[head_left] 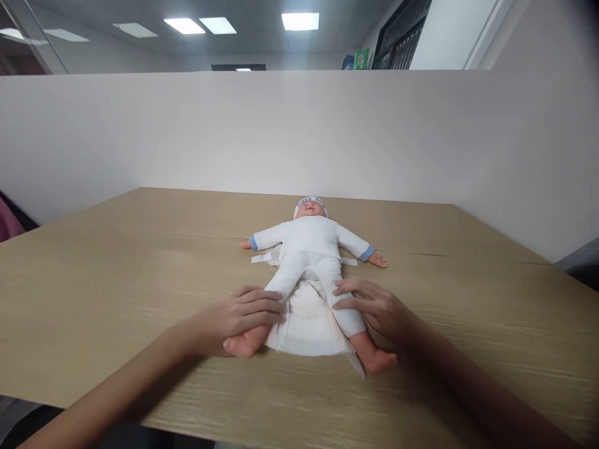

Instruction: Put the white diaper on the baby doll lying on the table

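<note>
Left hand [257, 308]: fingers together, half-curled over one leg of doll [311, 237]; thumb hidden, grip cannot be told. Right hand [369, 305]: fingers slightly parted, across other leg; thumb hidden, same doubt. Between hands: front panel of diaper [311, 324], flat on table [140, 280]. Just beyond hands: doll's hips, tabs [260, 257] out either side. Judged done: diaper opened out beneath doll. Left: front panel unfolded, tabs loose. Farthest: white partition [281, 131].
</note>
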{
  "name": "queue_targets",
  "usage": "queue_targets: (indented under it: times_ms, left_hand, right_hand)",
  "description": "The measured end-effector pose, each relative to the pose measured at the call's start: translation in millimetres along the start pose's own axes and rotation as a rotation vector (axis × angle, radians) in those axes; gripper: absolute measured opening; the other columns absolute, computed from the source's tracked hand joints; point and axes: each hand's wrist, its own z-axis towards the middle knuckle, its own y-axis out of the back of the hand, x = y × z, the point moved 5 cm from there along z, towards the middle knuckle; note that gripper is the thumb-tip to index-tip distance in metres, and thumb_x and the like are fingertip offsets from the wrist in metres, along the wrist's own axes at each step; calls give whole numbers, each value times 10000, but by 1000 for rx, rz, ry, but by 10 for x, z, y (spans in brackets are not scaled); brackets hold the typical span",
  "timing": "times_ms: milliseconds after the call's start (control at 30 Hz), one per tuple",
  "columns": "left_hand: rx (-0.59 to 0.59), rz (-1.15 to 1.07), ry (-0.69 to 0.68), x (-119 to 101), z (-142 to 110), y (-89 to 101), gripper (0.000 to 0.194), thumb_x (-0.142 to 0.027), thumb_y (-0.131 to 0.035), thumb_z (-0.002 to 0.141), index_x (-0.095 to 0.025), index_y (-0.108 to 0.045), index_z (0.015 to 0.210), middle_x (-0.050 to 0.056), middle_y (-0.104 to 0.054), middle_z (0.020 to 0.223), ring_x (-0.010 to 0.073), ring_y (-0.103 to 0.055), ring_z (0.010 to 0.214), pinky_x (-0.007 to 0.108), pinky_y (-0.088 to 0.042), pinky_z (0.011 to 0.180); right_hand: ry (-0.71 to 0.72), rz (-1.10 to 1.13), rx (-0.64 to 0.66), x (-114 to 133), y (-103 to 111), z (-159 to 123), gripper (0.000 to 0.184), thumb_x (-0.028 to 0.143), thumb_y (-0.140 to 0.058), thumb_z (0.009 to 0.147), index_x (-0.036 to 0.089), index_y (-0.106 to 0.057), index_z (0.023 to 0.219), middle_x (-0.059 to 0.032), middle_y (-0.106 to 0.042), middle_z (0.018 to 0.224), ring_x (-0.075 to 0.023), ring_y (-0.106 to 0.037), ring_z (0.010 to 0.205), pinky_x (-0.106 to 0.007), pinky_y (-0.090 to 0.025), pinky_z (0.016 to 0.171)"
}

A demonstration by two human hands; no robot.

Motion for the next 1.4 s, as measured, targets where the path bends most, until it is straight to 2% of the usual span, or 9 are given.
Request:
queue_targets:
  times_ms: [200, 300, 500, 633, 833, 967, 1100, 1267, 1400]
  left_hand:
    - [73, 81, 6, -41, 3, 70, 867, -36, -646, 828, -254, -447, 1643, 97, -644, 1593, 320, -484, 1583, 463, -404, 1269]
    - [162, 98, 72, -73, 17, 85, 978, 16, -652, 749, -263, -422, 1658, 95, -582, 1654, 317, -440, 1612, 453, -404, 1268]
    - [220, 130, 84, -137, 35, 82, 1033, 67, -635, 692, -257, -419, 1649, 82, -536, 1696, 308, -408, 1632, 456, -378, 1288]
    - [177, 108, 80, -127, 36, 57, 912, 45, -623, 811, -284, -441, 1642, 78, -570, 1669, 298, -442, 1616, 431, -387, 1283]
    - [177, 12, 148, -162, 78, 148, 676, -56, -571, 1023, -323, -473, 1636, 47, -586, 1658, 255, -456, 1607, 388, -387, 1284]
    - [151, -123, 254, -269, 165, 273, 527, -194, -581, 1067, -334, -550, 1574, 43, -665, 1561, 269, -524, 1539, 398, -429, 1259]
    - [53, -91, 421, -282, 263, 151, 589, -498, -802, 932, -256, -621, 1437, 114, -703, 1411, 367, -590, 1348, 482, -526, 1100]
    - [-124, 61, 509, -222, 361, -65, 211, -210, -677, 907, -224, -656, 1117, 86, -742, 1160, 337, -589, 1166, 484, -504, 997]
    - [-293, 1, 586, -83, 375, 88, 88, -274, -558, 986, -223, -630, 990, 55, -702, 965, 257, -594, 932, 386, -489, 835]
  right_hand:
    - [-168, 94, 55, 160, 132, 78, 345, 110, -520, 1021, 281, -766, 1192, -77, -740, 1371, -248, -680, 1373, -439, -620, 1117]
    - [-254, 45, 119, 346, 134, 107, 249, 294, -683, 990, 264, -719, 1235, -110, -709, 1409, -322, -653, 1394, -577, -549, 1197]
    - [-292, -115, 146, 554, -9, 37, 767, 687, -860, 804, 253, -643, 1398, -166, -590, 1580, -459, -563, 1472, -771, -397, 1261]
    - [-279, -152, 106, 613, -74, 15, 669, 475, -874, 832, 239, -649, 1417, -179, -576, 1593, -449, -539, 1500, -744, -423, 1264]
    - [-263, -208, 50, 664, -84, 16, 506, 109, -563, 965, 278, -692, 1424, -140, -626, 1542, -371, -592, 1458, -667, -538, 1188]
    - [-290, -175, -13, 607, -79, 15, 465, 70, -516, 964, 271, -751, 1311, -127, -687, 1455, -350, -648, 1380, -630, -569, 1150]
    - [-323, -104, -26, 546, -73, 39, 379, 103, -479, 1018, 257, -741, 1244, -112, -723, 1407, -313, -688, 1331, -536, -603, 1097]
    - [-407, -12, -47, 485, -53, 65, 379, 108, -429, 1051, 254, -701, 1271, -85, -768, 1324, -264, -721, 1272, -415, -613, 1030]
    - [-497, 19, -94, 364, 6, 141, 271, 211, -440, 1087, 247, -707, 1113, -74, -783, 1039, -260, -735, 958, -377, -590, 834]
